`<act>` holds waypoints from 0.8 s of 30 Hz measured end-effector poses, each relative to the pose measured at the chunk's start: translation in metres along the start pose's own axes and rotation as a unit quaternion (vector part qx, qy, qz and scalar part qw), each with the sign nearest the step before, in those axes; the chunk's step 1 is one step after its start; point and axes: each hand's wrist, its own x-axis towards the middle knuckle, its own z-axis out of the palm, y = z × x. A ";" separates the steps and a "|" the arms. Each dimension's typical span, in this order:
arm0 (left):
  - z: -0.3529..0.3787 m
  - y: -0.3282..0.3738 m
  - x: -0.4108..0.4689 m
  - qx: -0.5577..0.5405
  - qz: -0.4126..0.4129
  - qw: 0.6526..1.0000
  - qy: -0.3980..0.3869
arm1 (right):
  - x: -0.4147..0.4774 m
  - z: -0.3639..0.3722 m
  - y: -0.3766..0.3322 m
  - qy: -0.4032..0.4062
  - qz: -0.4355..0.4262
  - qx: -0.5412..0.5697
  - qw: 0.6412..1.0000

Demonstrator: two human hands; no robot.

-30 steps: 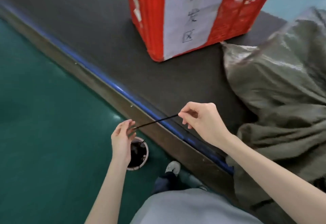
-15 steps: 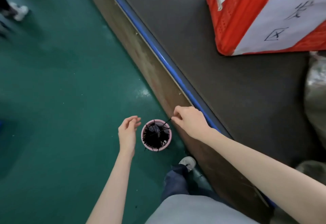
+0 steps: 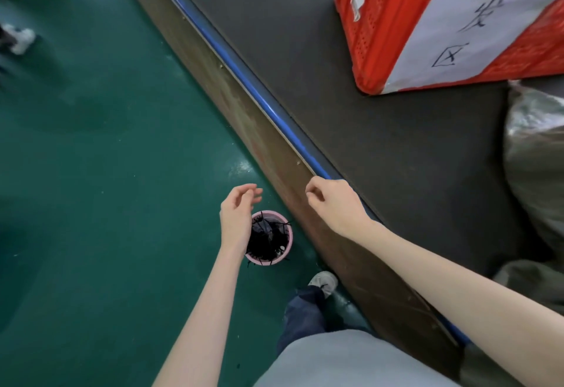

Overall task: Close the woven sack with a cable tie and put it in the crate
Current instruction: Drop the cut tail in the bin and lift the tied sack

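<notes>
Both hands' fingers (image 3: 251, 193) loosely curled, holding nothing.

Floor (image 3: 91, 173): dark teal green, faint pale glare patch near platform edge. Platform top (image 3: 351, 96): dark charcoal grey, fine even texture; blue strip (image 3: 259, 103) along its edge; brown side face (image 3: 274, 154) below strip. Crate (image 3: 381, 35) at far right corner: bright red, small-hole grid pattern, white paper sheet (image 3: 476, 20) with black handwritten characters. Sack (image 3: 534, 157) at right edge: grey-olive, silvery sheen. Cup (image 3: 270, 238) on floor: pink rim, black ties (image 3: 267, 240) inside. Shoe (image 3: 323, 281): white-grey. Trouser leg (image 3: 302, 316): dark blue.
</notes>
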 end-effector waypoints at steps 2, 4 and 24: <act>0.012 0.011 -0.003 0.004 0.016 1.000 -0.024 | -0.007 -0.008 0.005 0.022 0.014 0.026 0.999; 0.023 0.021 -0.007 0.006 0.031 0.998 -0.046 | -0.015 -0.016 0.011 0.045 0.031 0.055 0.997; 0.233 0.097 -0.134 0.028 0.207 0.887 -0.412 | -0.199 -0.156 0.091 0.437 0.151 0.119 0.879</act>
